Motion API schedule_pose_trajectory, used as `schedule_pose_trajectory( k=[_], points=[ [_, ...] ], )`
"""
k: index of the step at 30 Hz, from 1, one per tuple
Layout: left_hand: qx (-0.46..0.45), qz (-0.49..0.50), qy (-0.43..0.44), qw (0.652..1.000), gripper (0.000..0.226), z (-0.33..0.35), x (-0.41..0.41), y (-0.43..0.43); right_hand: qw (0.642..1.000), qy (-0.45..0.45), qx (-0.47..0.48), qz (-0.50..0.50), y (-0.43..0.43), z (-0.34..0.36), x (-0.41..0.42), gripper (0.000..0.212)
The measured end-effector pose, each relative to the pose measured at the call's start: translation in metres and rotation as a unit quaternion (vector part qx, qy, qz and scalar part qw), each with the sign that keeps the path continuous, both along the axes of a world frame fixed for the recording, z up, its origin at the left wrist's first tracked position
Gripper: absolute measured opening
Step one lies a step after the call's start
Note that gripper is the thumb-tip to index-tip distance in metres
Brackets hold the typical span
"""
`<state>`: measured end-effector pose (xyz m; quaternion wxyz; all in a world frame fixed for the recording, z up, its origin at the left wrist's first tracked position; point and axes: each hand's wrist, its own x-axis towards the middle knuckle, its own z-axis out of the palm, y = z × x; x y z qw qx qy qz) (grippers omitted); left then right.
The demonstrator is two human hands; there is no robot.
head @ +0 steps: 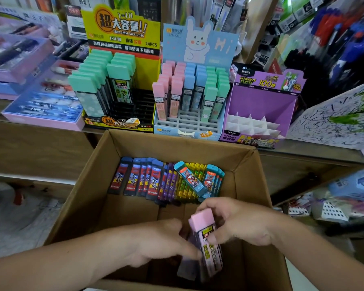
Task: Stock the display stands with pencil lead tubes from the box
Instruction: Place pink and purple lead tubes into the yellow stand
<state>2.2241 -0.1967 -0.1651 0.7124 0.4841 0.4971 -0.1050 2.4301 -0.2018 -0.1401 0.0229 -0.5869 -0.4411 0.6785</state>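
The right hand (235,223) pinches the pink-capped tube (206,236) at the near end of the box (135,148), cap up, long axis tilted toward the rabbit stand (189,124) straight ahead. The left hand (162,242) touches its lower part; grip cannot be determined.

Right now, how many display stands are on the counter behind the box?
3: the yellow stand on the left, the blue rabbit stand in the middle, the purple stand on the right, showing no tubes.

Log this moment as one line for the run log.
stage: picking from brown cardboard box | right hand: grips pink-capped lead tube | left hand: touches tube, grip blurred | purple cardboard display stand: slots empty
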Motion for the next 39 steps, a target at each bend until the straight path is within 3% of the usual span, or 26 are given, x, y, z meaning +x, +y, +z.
schedule_pose_trajectory(
  k=[5, 10, 17, 22, 28, 33, 39],
  points=[
    [-0.084, 0.151, -0.147, 0.974, 0.053, 0.013, -0.022, 0.005, 0.976, 0.171, -0.011, -0.135, 0.007, 0.008, 0.002, 0.051],
    [-0.149, 0.221, -0.254, 0.93, 0.042, 0.026, -0.036, 0.012, 0.956, 0.233, 0.03, -0.176, 0.017, 0.016, -0.016, 0.051],
    [-0.078, 0.321, -0.225, 0.916, 0.057, 0.038, -0.051, 0.015, 0.937, 0.252, 0.104, -0.218, 0.029, 0.025, -0.042, 0.048],
    [-0.022, 0.349, -0.233, 0.907, 0.04, 0.043, -0.059, 0.02, 0.953, 0.173, 0.203, -0.143, 0.039, 0.034, -0.057, 0.044],
    [0.029, 0.381, -0.25, 0.89, 0.042, 0.052, -0.071, 0.027, 0.95, 0.103, 0.282, -0.085, 0.056, 0.054, -0.071, 0.039],
    [0.096, 0.389, -0.281, 0.872, 0.026, 0.064, -0.082, 0.035, 0.937, 0.107, 0.321, -0.09, 0.074, 0.069, -0.083, 0.038],
    [0.131, 0.411, -0.291, 0.854, 0.027, 0.061, -0.102, 0.046, 0.923, 0.124, 0.342, -0.124, 0.094, 0.075, -0.096, 0.025]
  ],
)
